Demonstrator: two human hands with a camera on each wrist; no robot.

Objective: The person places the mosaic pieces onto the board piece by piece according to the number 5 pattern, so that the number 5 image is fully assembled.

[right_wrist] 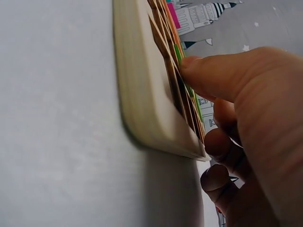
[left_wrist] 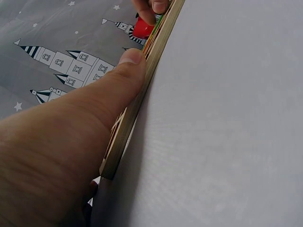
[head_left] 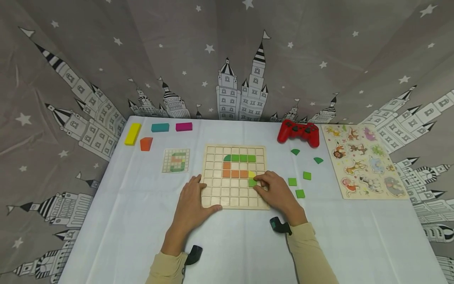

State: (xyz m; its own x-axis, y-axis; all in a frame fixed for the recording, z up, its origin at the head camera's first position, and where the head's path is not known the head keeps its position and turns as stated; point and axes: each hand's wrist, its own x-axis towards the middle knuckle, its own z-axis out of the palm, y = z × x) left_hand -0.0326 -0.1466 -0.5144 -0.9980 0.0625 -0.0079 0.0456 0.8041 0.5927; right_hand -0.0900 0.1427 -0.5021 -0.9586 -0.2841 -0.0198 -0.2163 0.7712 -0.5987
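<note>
A wooden grid board (head_left: pixel 216 193) lies on the table in the head view, bearing green, orange and yellow tiles. The left hand (head_left: pixel 193 203) rests at its near left corner, thumb along the front edge and fingers at the left side. In the left wrist view the thumb (left_wrist: pixel 113 82) lies against the board's edge (left_wrist: pixel 137 101). With thumb and forefinger the right hand (head_left: pixel 278 193) pinches a green square tile (head_left: pixel 252 183) in the cell below the yellow tile (head_left: pixel 252 174). The right wrist view shows the thumb (right_wrist: pixel 213 73) touching green; the tile is partly hidden there.
Loose green squares (head_left: pixel 300 193) and green quarter-round tiles (head_left: pixel 295 151) lie right of the board. A small pattern card (head_left: pixel 176 160) is at its left. Coloured blocks (head_left: pixel 160 127), a red game controller (head_left: pixel 298 133) and an animal puzzle (head_left: pixel 365 161) lie farther out.
</note>
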